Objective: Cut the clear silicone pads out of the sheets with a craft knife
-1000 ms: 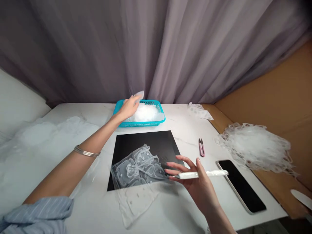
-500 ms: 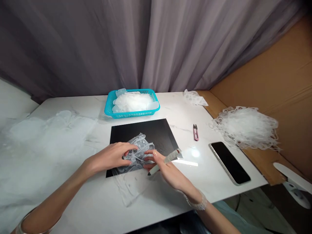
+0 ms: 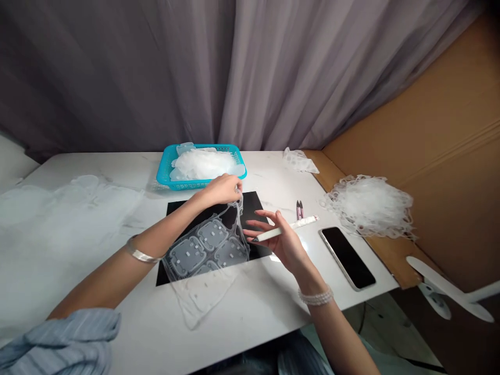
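left hand (image 3: 222, 190): pinched closed on top edge of clear moulded plastic sheet (image 3: 207, 245), lifting it | right hand (image 3: 281, 237): gripping slender white-wrapped tool (image 3: 287, 228) | sheet: mostly on black mat (image 3: 255, 200) | beyond: pink thread snips (image 3: 299, 209), smartphone (image 3: 346, 258), teal plastic basket (image 3: 162, 179), clear offcut pile (image 3: 369, 205)

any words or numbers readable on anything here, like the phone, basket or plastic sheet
No words, brands or numbers can be read anywhere.
The small raised marks on the clear plastic sheet are too small to tell whether they are signs.
The black phone, blue basket, pink snips and white tube show no readable text.
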A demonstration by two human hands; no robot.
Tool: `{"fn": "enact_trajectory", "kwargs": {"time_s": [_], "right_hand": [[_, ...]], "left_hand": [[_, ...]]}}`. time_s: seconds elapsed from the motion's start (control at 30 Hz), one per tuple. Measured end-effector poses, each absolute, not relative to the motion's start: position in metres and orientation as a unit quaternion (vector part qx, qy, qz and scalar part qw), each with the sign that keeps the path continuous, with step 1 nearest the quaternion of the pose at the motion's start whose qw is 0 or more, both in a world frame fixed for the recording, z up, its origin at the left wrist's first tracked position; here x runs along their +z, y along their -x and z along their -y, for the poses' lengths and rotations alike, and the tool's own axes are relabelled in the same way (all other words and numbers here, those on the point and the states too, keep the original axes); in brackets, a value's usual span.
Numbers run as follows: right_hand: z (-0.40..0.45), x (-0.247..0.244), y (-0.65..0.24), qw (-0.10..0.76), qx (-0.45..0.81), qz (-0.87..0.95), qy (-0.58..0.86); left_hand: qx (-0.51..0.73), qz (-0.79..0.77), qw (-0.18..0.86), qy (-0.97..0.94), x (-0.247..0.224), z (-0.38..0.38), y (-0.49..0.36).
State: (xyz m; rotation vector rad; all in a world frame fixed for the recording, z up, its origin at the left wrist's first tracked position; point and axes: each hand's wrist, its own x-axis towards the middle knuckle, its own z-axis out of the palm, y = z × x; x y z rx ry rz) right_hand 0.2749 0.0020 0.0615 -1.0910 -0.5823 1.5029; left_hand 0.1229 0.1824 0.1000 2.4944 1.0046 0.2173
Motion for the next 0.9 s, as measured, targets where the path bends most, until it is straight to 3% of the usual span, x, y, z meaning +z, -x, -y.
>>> {"fn": "enact_trajectory", "kwargs": {"time_s": [0.23,0.53,0.73,0.9], "right_hand": [[-0.023,0.045,-0.294,0.587,0.624,0.208,0.472],[-0.026,0.027,-0.324,0.634,0.437,0.255,0.584],[-0.004,0.041,-0.297,0.522,0.393,0.426,0.626],[0.006,0.038,-0.27,0.412,0.395,0.523,0.633]], "left_hand": [[0.099,-0.391,0.159,-0.901,0.085,-0.204,-0.192],[0.154,-0.269,0.168,-0.936,0.062,-0.188,-0.171],[0.2,-0.284,0.166,-0.923,0.062,-0.134,-0.11],[0.155,-0.246,0.193,-0.937,0.02,-0.058,-0.057]]}}
